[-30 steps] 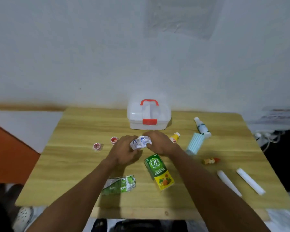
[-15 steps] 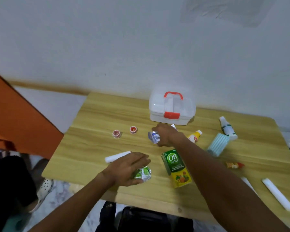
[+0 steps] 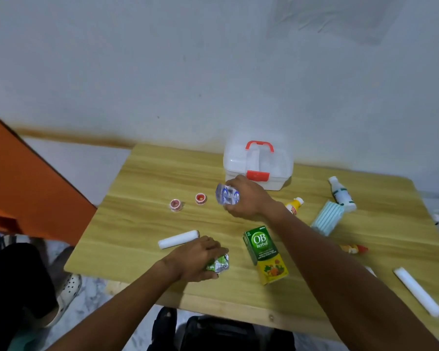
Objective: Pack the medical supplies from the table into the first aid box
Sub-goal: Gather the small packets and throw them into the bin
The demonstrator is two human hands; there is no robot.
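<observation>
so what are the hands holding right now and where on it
The right hand grips a blue and silver blister pack by its right end, in front of the closed first aid box. The left hand covers a green foil pack on the table; its grip is hidden.

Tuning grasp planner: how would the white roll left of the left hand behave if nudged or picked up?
The white roll lies on its side on the bare table, so a sideways nudge would probably set it rolling. It looks like wrapped gauze: likely light and somewhat squashable. The left hand beside it isn't touching it.
</observation>
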